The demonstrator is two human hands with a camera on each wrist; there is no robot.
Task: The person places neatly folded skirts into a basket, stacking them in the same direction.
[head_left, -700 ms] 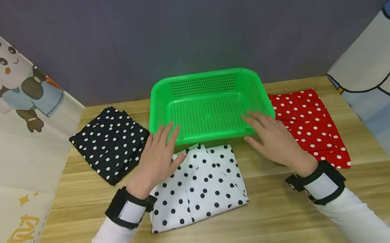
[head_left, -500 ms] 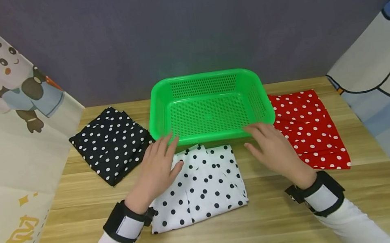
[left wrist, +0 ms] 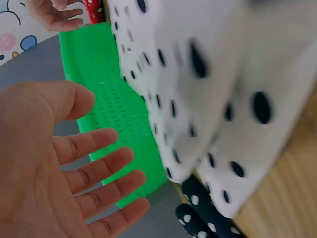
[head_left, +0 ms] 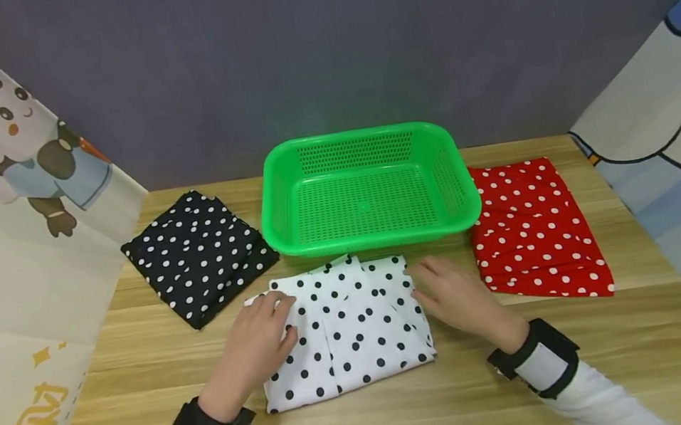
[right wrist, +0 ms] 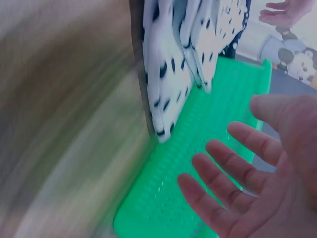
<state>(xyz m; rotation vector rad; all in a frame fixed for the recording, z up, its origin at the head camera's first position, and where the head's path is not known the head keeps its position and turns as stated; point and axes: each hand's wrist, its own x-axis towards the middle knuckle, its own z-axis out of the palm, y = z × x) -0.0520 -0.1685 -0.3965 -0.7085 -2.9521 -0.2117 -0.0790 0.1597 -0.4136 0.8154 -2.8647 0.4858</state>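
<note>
A folded white cloth with black polka dots (head_left: 357,339) lies on the wooden table in front of the basket. Over its left edge is my left hand (head_left: 257,342), holding nothing. In the left wrist view that hand's fingers (left wrist: 106,163) are spread and gently bent, apart from the cloth. My right hand (head_left: 460,299) hovers at the cloth's right edge, its fingertips overlapping the edge in the head view. The right wrist view shows these fingers (right wrist: 233,173) loosely extended with nothing in them.
Behind the white cloth stands a green plastic basket (head_left: 377,242) with perforated sides. A folded black polka-dot cloth (head_left: 200,256) lies to its left, a folded red polka-dot cloth (head_left: 533,230) to its right. A dark grey wall (head_left: 344,47) rises behind the table.
Both hands have drawn back from the basket's front rim toward the person, down to the two sides of the white cloth. The cloths and basket stay in place.
</note>
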